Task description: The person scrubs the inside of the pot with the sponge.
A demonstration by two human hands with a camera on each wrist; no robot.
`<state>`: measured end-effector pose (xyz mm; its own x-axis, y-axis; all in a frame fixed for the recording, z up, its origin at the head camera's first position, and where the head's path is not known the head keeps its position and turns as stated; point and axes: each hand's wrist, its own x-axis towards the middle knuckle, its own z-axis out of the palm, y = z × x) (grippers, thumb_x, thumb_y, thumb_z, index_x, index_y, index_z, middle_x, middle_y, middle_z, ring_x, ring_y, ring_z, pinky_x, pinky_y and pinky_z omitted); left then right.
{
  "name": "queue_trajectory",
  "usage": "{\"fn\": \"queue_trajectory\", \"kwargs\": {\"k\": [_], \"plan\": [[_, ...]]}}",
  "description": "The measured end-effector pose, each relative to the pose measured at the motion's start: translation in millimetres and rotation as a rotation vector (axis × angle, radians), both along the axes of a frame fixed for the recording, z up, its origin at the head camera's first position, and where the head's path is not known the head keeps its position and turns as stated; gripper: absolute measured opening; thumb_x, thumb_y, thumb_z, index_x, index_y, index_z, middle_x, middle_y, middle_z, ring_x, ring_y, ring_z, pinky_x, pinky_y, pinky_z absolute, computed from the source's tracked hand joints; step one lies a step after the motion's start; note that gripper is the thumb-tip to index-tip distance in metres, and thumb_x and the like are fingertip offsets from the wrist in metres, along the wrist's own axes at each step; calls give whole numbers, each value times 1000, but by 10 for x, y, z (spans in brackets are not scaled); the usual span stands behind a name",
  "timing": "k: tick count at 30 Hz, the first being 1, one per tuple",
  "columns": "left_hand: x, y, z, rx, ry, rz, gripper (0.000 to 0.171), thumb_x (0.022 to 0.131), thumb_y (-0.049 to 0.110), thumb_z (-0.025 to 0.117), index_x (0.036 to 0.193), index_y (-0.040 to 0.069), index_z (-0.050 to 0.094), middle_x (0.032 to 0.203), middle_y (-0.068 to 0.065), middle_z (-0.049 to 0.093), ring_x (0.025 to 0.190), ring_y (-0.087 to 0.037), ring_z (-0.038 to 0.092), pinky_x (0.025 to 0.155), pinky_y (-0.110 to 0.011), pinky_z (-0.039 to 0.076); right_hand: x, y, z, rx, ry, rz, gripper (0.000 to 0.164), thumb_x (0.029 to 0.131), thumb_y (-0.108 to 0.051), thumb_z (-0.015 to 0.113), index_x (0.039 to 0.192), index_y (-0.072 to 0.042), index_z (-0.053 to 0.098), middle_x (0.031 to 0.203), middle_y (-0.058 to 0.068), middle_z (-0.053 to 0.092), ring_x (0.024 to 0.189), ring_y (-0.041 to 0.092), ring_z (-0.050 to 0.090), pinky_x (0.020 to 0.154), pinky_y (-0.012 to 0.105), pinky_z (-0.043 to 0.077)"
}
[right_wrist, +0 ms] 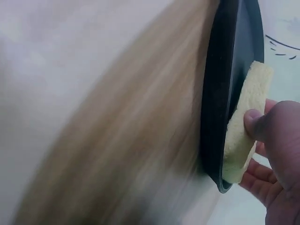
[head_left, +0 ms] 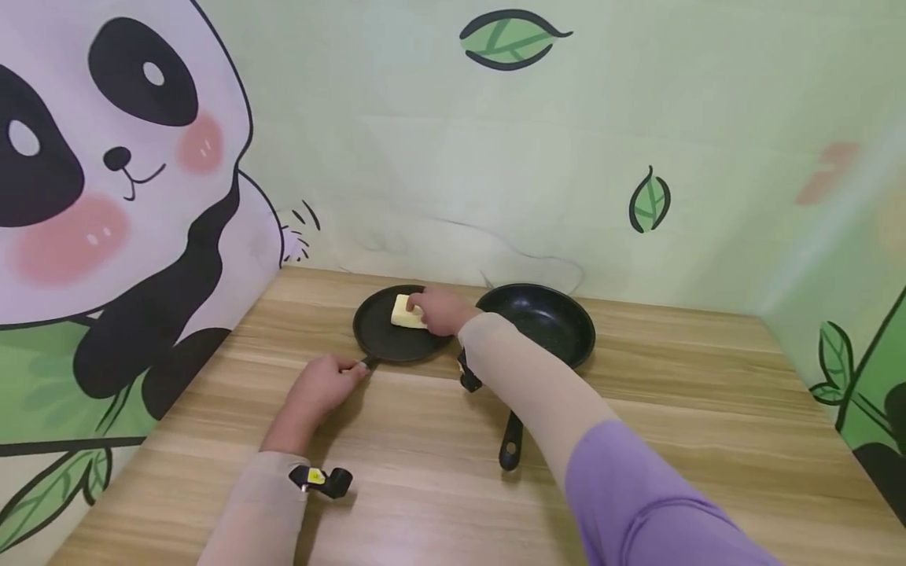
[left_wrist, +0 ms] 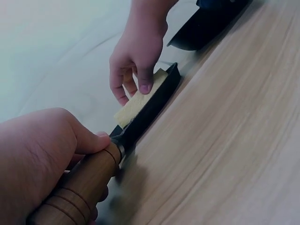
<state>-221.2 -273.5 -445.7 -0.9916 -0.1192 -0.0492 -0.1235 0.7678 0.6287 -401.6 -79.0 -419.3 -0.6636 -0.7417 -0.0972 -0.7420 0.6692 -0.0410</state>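
A flat black pan (head_left: pixel 382 336) with a low rim lies on the table, its handle toward the near left. My left hand (head_left: pixel 318 389) grips that handle, which the left wrist view shows as a ringed wooden handle (left_wrist: pixel 77 190), with the thumb along its top near the metal collar. Inside the pan is a pale yellow sponge (head_left: pixel 403 314), a thick rectangular block. My right hand (head_left: pixel 446 313) pinches the sponge between thumb and fingers against the pan's surface. In the right wrist view the sponge (right_wrist: pixel 248 112) overlaps the pan's rim, and the thumb presses its side.
Right of the flat pan stands a deeper black frying pan (head_left: pixel 562 322), its black handle (head_left: pixel 510 444) pointing toward me. My right forearm crosses over part of it. Behind the wood-grain table (head_left: pixel 672 440) rises a pale green wall (head_left: pixel 396 173) with leaf drawings and a panda.
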Motion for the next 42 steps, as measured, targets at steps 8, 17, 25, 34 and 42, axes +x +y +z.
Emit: {"fn": "queue_trajectory", "kwargs": {"k": [8,17,25,34,42], "plan": [[-11,-46,5,-30,-12,17,33,99,33,58,108,8,77,83,-10,61,77,-26,53,61,-35,40,219,-18,-4,-34,-26,14,34,101,-22,58,135,-17,60,123,8,64,111,22,59,96,38,49],[-19,-52,16,2,-16,26,30,99,32,57,86,9,72,63,-4,44,62,-22,48,54,-34,38,378,-239,-7,-239,-183,78,36,100,-25,60,135,-16,61,138,5,62,129,21,56,108,35,42],[-44,45,-21,-18,53,56,32,98,31,57,83,9,75,78,-12,64,71,-28,55,62,-37,42,464,-348,34,-366,-169,24,41,101,-29,59,140,-14,58,136,7,63,126,21,57,109,32,41],[5,178,-2,-5,51,131,34,99,31,56,102,4,77,98,-19,71,81,-31,62,67,-41,48,482,-267,102,-275,-80,-9,40,100,-35,60,136,-18,63,125,7,68,121,23,58,105,34,44],[29,292,-66,15,76,119,32,97,28,58,76,8,73,68,-8,62,62,-25,55,55,-35,42,458,-371,-73,-181,-4,24,35,95,-32,60,127,-27,72,124,-2,69,120,24,57,103,36,43]]}}
